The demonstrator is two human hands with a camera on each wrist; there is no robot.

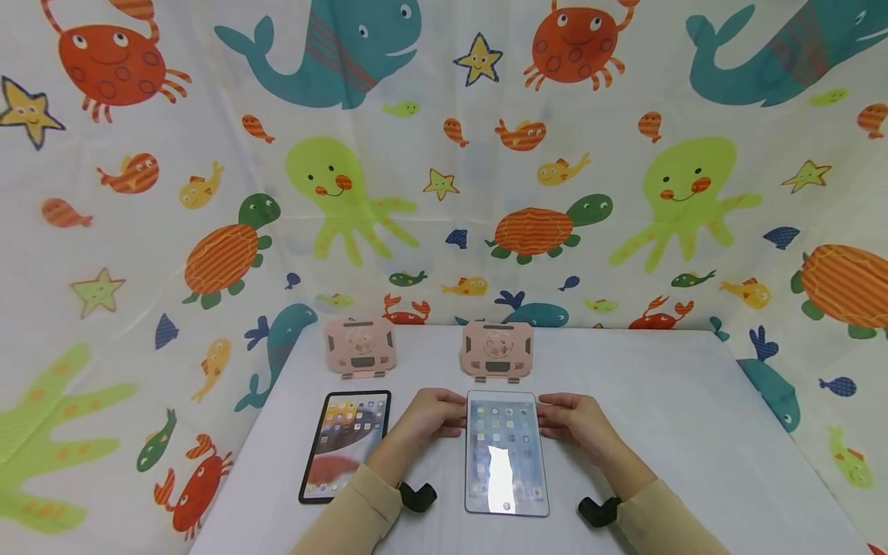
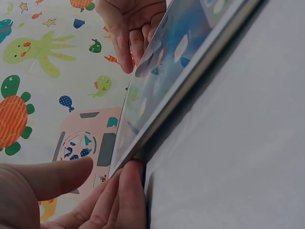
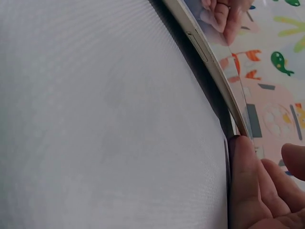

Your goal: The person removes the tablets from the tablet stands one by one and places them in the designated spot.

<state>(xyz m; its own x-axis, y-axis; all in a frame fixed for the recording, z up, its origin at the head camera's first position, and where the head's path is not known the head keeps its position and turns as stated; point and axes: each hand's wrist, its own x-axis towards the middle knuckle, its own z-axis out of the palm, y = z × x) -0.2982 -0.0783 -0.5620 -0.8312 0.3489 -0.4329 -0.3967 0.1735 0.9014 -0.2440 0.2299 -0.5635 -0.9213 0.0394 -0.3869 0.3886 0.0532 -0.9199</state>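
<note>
A white-bordered tablet (image 1: pixel 507 453) lies face up with its screen lit, showing rows of app icons and a bright reflection. At its upper left edge is my left hand (image 1: pixel 432 413), with fingertips touching the side. My right hand (image 1: pixel 581 424) mirrors it at the upper right edge. In the left wrist view the left thumb (image 2: pixel 62 179) stands away from the tablet while the fingers (image 2: pixel 131 191) meet its edge. Likewise, the right fingers (image 3: pixel 245 186) touch the edge in the right wrist view, with the thumb (image 3: pixel 294 160) apart.
A black-bordered tablet (image 1: pixel 350 443), also lit, lies left of my left forearm. Two pink tablet cases, one at the left (image 1: pixel 361 348) and one behind the white tablet (image 1: pixel 497 351), stand upright at the table's back. A sea-animal curtain (image 1: pixel 430 223) hangs behind the white tabletop (image 1: pixel 659 401).
</note>
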